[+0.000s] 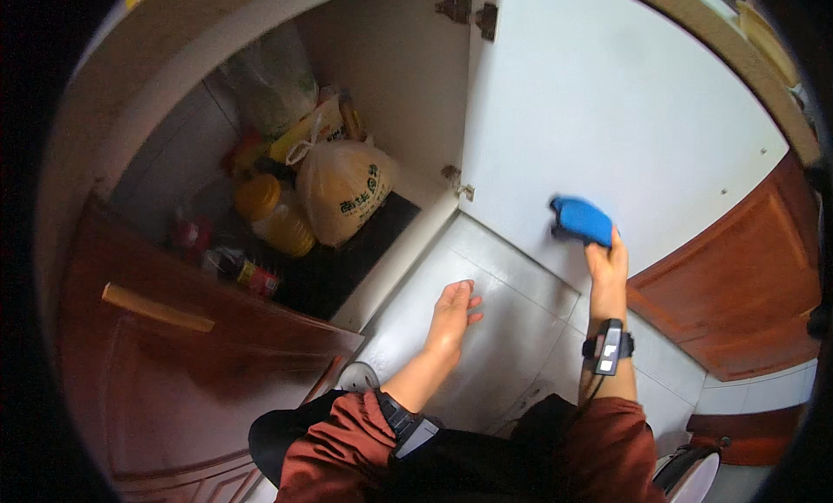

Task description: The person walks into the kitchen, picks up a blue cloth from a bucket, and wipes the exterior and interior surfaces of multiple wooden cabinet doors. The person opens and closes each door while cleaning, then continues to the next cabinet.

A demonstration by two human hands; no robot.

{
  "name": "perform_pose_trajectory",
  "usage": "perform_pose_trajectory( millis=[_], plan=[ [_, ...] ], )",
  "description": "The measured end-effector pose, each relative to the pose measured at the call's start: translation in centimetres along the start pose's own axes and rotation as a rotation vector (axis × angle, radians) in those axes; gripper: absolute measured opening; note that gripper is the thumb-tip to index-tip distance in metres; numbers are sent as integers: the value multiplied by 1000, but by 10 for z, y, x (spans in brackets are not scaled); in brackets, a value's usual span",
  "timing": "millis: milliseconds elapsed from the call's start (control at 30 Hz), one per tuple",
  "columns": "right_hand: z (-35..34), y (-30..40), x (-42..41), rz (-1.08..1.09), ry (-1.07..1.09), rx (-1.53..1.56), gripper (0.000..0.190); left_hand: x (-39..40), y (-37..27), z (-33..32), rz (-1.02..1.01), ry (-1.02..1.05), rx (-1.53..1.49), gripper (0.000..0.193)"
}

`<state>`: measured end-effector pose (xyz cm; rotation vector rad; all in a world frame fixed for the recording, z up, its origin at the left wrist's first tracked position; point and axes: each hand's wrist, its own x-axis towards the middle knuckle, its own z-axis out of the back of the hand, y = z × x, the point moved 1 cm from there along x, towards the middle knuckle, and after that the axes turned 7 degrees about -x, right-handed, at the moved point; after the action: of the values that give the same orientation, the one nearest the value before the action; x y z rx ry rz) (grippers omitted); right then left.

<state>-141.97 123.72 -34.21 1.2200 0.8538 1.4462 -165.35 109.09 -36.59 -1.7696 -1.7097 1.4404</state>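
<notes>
My right hand (608,259) grips a folded blue cloth or pad (582,222), blurred and dark along its left edge. It is at the lower part of the white inner face of an open cabinet door (605,113); whether the pad touches the door I cannot tell. Over the floor tiles, my left hand (453,314) holds nothing, its fingers loosely bent and apart. To its upper left lies the open cabinet, where a tied plastic bag (345,191) with printed writing leans beside a yellow-lidded jar (280,217).
A second wooden cabinet door (215,373) with a pale handle (158,306) stands open at left. Bottles (257,278) lie on the dark cabinet mat (364,262). Metal hinges (466,191) join the white-faced door to the cabinet frame. Grey tiles (501,295) cover the floor.
</notes>
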Motion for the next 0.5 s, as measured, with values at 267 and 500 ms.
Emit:
perform_pose_trajectory(
  millis=[267,500],
  plan=[
    [-37,149,-27,-339,149,538,27,-58,-82,-48,-991,53,733,62],
    [-6,178,-115,-233,824,215,37,-91,-83,-65,-682,329,506,43]
  ],
)
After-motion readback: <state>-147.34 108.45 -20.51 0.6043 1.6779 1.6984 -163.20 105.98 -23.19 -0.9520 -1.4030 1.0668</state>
